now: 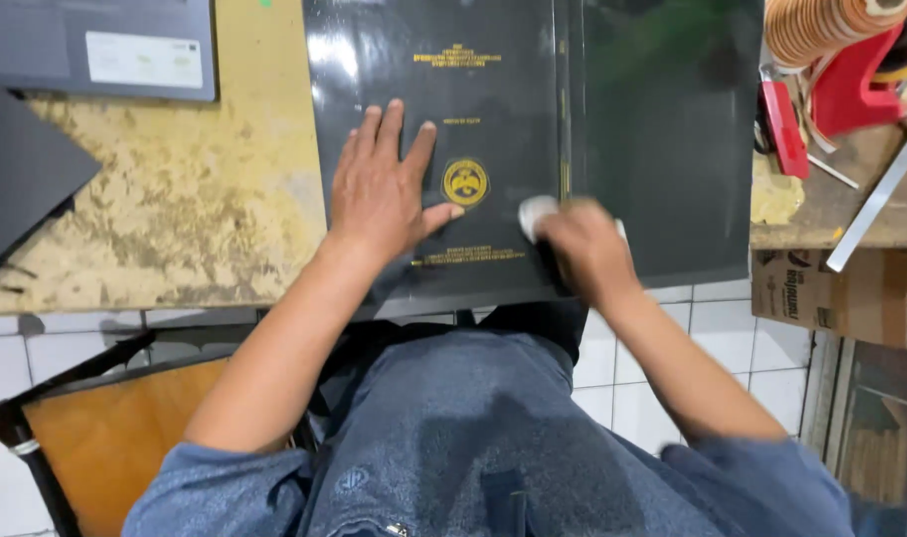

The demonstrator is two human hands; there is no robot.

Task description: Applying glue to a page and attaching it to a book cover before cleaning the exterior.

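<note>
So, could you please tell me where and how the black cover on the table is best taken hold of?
Probably at its near edge, from the person's side. The cover lies flat under the left hand, but that edge seems to overhang the table, so fingers could slip beneath it, left of the right hand and its white cloth.

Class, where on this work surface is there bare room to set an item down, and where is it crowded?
Free: the worn yellow tabletop between the dark folder and the black cover under the left hand. Crowded: the right side, around the tape roll and red tool.

Two hands [379, 189] [582, 249], one black cover [493, 109] (gold emblem), one white cloth [535, 211], one tape dispenser [851, 89].
</note>
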